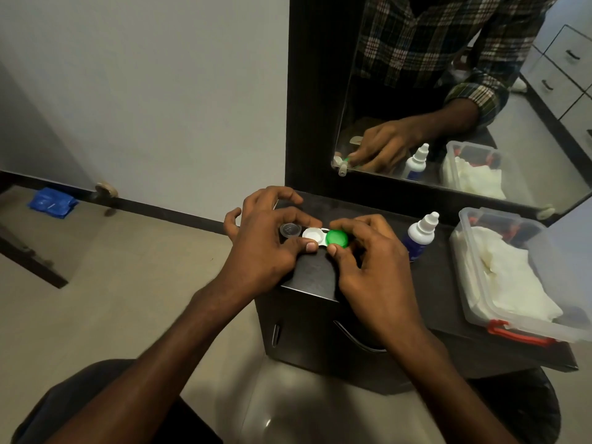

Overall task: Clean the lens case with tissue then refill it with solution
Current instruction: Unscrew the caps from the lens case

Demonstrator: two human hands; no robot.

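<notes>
The lens case (315, 236) lies flat near the front left corner of the dark counter (314, 277), its long axis running left to right across the person's view, so one well falls to each hand. The left hand (269, 238) comes over the left end, its thumb and forefinger curled round the white well, holding the case down; the right hand (368, 261) meets it from the other side, its fingers (333, 249) pinching the rim of the green cap (337, 238), which sits on the right well. A clear round cap (290, 230) lies just beside the case's left end, touching or nearly touching the left hand (whether it belongs to the white well I cannot tell for certain, though that well looks uncapped). Since the green cap is directly under the right hand's thumb and forefinger, and the left hand braces the opposite end along the same axis, the likely move is a twist of the green cap while the case is kept from turning. The solution bottle (419, 235) stands upright to the right of the right hand, near but apart, and farther right sits a clear plastic box (512, 328) with white tissue (509, 277) in it, both on the right hand's side, so that hand is the nearer one for fetching either. The cleaning seems not yet begun, judging by the tissue lying in its box.
</notes>
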